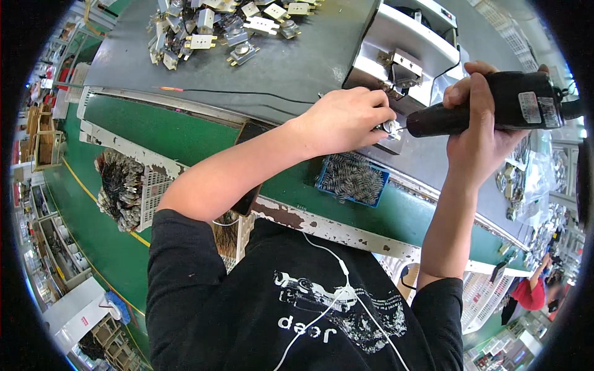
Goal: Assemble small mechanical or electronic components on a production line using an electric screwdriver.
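Observation:
My left hand (pixel 354 119) reaches across the bench with its fingers pinched around a small metal part (pixel 388 127), mostly hidden by the fingertips. My right hand (pixel 479 127) wraps around a black electric screwdriver (pixel 508 99), held nearly level. The driver's narrow end points left at the metal part, and the two are very close; whether the bit touches it I cannot tell. Just beyond both hands stands a metal-fronted machine (pixel 371 59) carrying a small metal fixture (pixel 405 68).
A pile of metal-and-white parts (pixel 207 31) lies at the far left. A blue tray (pixel 320 179) of coiled springs sits near the bench edge. A thin black cable (pixel 241 93) crosses the grey surface. Further parts lie at right, where a person in red (pixel 531 294) is also visible.

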Motion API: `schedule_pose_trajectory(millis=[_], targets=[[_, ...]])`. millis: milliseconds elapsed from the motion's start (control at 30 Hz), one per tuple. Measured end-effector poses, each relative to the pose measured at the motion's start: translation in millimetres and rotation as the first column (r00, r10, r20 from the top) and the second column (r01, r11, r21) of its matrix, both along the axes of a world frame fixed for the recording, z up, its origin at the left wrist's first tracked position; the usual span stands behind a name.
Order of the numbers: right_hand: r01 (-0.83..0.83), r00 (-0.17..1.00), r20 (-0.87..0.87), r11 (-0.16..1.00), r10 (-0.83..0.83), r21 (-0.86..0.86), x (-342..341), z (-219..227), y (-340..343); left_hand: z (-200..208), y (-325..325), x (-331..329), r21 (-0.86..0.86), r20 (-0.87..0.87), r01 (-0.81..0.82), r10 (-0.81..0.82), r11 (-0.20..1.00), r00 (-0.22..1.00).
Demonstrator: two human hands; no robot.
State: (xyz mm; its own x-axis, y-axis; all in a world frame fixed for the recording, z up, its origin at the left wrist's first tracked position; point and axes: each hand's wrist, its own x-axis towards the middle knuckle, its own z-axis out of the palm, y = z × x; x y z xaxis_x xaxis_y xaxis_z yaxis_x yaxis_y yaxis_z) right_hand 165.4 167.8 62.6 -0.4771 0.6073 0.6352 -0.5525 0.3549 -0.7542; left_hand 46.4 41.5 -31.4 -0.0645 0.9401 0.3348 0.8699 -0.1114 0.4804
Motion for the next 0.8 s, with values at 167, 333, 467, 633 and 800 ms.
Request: schedule_pose_trajectory(millis=[167,333,467,633,800], targets=[[0.014,0.986,0.168,0.999,-0.022,0.05,2.3,1.8,-0.4,-1.8,0.3,-1.6,0.032,-0.018,0.006,-0.005,0.999,1.0],[0.057,0.977,0.198,0.991,-0.079,0.118,4.8,-0.1,-0.4,-5.9,1.8,-5.8,0.019,-0.015,0.033,-0.033,0.999,0.999],[-0.003,0.987,0.158,0.993,-0.015,0.115,2.1,-3.3,1.5,-8.8,2.0,-6.2,0.029,0.001,0.037,-0.037,0.999,0.999],[-0.083,0.995,0.057,0.989,0.076,0.119,-0.8,-9.7,4.1,-7.2,1.3,-5.4,0.019,0.009,0.041,-0.041,0.999,0.999],[-0.134,0.99,0.065,0.979,0.126,0.151,-0.5,-8.4,3.4,-8.6,1.1,-4.7,0.018,0.031,0.034,-0.035,0.999,0.999]])
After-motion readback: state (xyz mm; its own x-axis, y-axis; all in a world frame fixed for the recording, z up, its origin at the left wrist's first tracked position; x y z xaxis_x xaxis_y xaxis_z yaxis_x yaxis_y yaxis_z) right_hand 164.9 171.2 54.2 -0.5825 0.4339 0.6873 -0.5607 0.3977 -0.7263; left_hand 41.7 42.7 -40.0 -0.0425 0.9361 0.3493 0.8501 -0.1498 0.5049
